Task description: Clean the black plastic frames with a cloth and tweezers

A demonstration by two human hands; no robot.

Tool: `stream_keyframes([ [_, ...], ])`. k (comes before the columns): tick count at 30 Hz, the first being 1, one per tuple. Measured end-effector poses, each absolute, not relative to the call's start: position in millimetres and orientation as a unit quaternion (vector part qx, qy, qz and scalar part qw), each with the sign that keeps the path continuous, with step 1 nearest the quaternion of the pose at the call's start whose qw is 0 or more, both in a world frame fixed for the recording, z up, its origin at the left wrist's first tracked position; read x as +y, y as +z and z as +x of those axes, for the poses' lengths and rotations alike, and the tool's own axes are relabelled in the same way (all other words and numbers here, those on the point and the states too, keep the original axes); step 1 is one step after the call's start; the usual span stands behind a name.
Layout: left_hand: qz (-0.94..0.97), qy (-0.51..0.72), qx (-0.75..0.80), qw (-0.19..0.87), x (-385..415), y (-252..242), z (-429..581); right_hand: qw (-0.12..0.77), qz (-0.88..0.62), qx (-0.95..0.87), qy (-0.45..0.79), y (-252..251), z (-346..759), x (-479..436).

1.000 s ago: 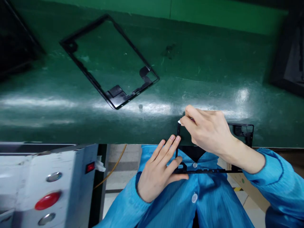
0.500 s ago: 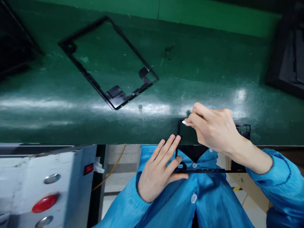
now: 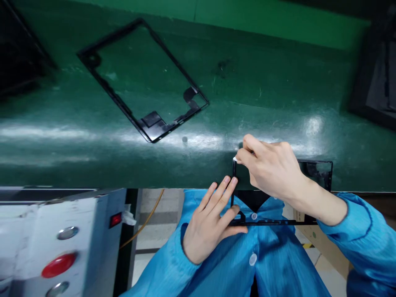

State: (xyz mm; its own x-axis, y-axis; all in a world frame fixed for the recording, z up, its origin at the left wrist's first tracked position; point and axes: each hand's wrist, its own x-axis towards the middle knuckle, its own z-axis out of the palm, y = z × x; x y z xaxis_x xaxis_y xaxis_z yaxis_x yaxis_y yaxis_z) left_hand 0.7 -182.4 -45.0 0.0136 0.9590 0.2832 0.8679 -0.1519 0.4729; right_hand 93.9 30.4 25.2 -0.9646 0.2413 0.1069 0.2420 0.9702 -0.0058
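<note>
A thin black rectangular plastic frame (image 3: 266,223) overhangs the bench's near edge, its far side lying on the green top. My left hand (image 3: 210,222) steadies its left end: long fingers rest along the short side, while thumb and forefinger straddle the near left corner. Above the frame, my right hand (image 3: 272,169) is closed in a pinch on a small white piece (image 3: 235,159), whose tip touches the far left corner. Most of that piece is hidden by the fingers, so its kind cannot be told. My right hand and wrist cover part of the frame's far side.
Another black frame (image 3: 108,88) lies slanted on the green bench (image 3: 262,82). Dark objects stand at the far left (image 3: 21,53) and right (image 3: 377,82). At lower left is a grey control box (image 3: 102,247) with a red button (image 3: 58,265).
My right hand has slid a little left, bringing the white piece onto the frame's far left corner. The held frame sits slightly further right; my left hand keeps its hold.
</note>
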Motion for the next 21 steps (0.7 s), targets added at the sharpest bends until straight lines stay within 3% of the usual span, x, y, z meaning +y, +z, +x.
stream_keyframes([
  [6,0.705,0.276,0.648,0.075,-182,-45,1,0.045,-0.091,-0.991,0.088,21,103,42],
  [9,0.706,0.275,0.648,0.076,-181,-45,1,0.084,-0.1,-0.981,0.144,20,113,47],
  [14,0.705,0.279,0.648,0.076,-182,-46,2,0.138,-0.13,-0.976,0.111,19,121,47],
  [21,0.704,0.277,0.65,0.072,-183,-48,2,0.09,-0.132,-0.987,0.031,22,105,38],
])
